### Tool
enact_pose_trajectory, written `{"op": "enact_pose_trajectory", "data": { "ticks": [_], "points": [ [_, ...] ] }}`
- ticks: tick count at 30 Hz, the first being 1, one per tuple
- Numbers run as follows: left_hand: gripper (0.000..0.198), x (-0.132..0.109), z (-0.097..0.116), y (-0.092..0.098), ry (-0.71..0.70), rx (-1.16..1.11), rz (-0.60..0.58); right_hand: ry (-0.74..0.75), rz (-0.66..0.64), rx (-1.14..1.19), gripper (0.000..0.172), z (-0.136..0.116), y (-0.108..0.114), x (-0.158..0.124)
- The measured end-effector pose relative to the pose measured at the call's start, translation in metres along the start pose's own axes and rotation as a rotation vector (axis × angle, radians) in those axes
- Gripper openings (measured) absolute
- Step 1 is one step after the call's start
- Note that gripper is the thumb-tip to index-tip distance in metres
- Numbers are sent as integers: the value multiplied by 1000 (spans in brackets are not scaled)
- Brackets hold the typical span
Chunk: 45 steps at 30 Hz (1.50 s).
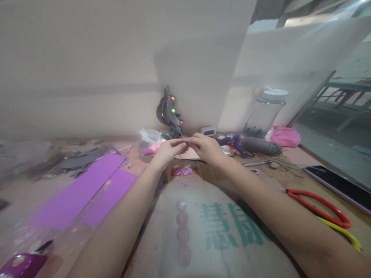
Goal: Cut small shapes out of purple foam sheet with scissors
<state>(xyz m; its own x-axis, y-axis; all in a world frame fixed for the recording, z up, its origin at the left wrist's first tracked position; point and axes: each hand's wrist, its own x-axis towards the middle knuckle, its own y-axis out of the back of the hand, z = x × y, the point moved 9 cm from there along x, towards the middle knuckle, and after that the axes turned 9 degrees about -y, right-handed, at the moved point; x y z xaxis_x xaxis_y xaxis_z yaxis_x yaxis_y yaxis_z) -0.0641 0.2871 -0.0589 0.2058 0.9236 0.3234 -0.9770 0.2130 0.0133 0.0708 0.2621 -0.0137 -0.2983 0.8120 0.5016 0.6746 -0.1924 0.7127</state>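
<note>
- The left hand [172, 150] and the right hand [206, 146] are meeting near the middle of the frame, and their fingertips are pinching close together.
- A tiny purple bit [188, 143] seems to be sitting between the fingertips; its shape is hiding behind the fingers.
- The left arm is reaching up from the lower left, the right arm from the lower right. Both wrists are bending inward, with the backs of the hands facing up.
- Just below the hands, small purple cut-out pieces [185, 182] are lying loose. The work seems to be partway: some bits are ready, and the piece in the fingers is needing more care.
- On the left, long flat purple sheets [84, 189] are lying with lots of plain space left.
- Behind the hands, a dark grey moon-shaped ornament with bright little balls [168, 110] is standing by the wall, looking mostly made.
- Right of the hands, a dark blue glue gun [236, 144] is showing a small red light.
- Farther right, a fat grey roll of yarn [262, 146] is lying by a clear jar with a white lid [265, 112].
</note>
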Motion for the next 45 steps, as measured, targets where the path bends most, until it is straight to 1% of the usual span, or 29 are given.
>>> {"op": "enact_pose_trajectory", "data": {
  "ticks": [2,5,6,9,13,17,22,28,33,36,38,40,42,44,45],
  "points": [
    [33,0,0,2,-6,12,25,-56,-1,119,36,3,2,2],
    [33,0,1,2,-8,16,54,-144,0,220,40,10,4,6],
    [33,-1,2,2,-7,12,57,-177,-1,250,37,13,5,7],
    [33,-2,3,0,-8,4,54,-269,-28,331,20,21,3,9],
    [29,-2,3,-1,-10,24,39,-354,-65,401,15,25,-5,7],
    [28,-2,0,-2,-1,46,15,-391,-58,435,13,25,-9,5],
    [37,0,-4,-2,6,6,-17,-396,-71,457,15,25,-11,4],
    [41,0,-6,3,-6,19,42,-422,-78,422,21,26,-10,4],
    [41,1,-6,5,-11,124,65,-435,-126,339,15,23,-15,4],
    [41,1,-6,18,-12,279,113,-422,-222,248,18,21,-13,4],
    [42,-1,-2,34,-14,435,176,-394,-344,170,19,18,-11,2],
    [41,-4,6,50,-21,612,231,-341,-528,90,18,12,-14,-5],
    [36,-8,17,60,-28,764,256,-274,-737,9,16,6,-21,-18],
    [32,-10,31,61,-37,873,256,-214,-921,-73,12,-1,-32,-34],
    [32,-11,40,59,-46,911,248,-191,-995,-113,11,-3,-39,-41]
  ]
}}
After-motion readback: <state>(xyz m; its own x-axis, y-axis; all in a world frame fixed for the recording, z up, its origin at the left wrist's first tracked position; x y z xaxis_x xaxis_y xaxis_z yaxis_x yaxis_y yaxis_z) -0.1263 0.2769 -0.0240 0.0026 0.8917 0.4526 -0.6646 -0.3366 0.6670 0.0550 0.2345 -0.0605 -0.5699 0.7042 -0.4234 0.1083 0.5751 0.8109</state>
